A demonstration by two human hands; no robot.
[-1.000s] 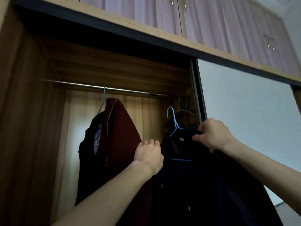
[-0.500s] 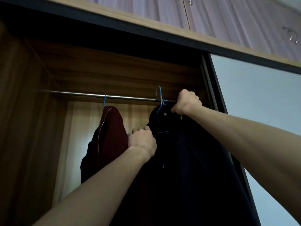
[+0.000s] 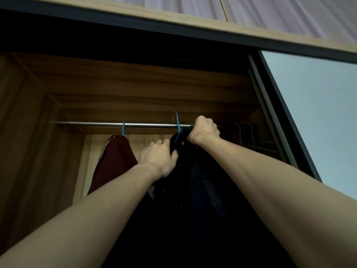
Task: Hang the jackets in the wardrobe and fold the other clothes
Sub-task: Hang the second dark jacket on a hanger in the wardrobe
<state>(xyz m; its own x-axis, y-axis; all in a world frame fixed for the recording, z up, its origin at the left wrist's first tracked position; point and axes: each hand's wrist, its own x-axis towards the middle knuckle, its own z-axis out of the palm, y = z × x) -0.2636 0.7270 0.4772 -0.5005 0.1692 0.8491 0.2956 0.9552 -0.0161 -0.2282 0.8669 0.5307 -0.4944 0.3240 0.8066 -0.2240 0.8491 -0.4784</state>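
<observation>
A dark navy jacket (image 3: 202,190) hangs on a blue hanger (image 3: 177,124) whose hook reaches over the metal rail (image 3: 92,124) inside the wardrobe. My right hand (image 3: 203,130) grips the jacket's right shoulder, up at rail height. My left hand (image 3: 157,158) holds the jacket's left collar edge a little lower, thumb on the cloth. Left of it, a maroon jacket (image 3: 114,161) with a zip hangs from a second blue hanger (image 3: 123,128) on the same rail.
The sliding door (image 3: 313,113) with its dark frame stands at the right, close to my right arm. Several dark hangers (image 3: 244,130) sit at the rail's right end. Wooden walls (image 3: 29,151) close in the left side and the top.
Both hands have lifted the navy jacket from chest height up to the rail, and the blue hook now reaches over the rail. The view has tilted upward.
</observation>
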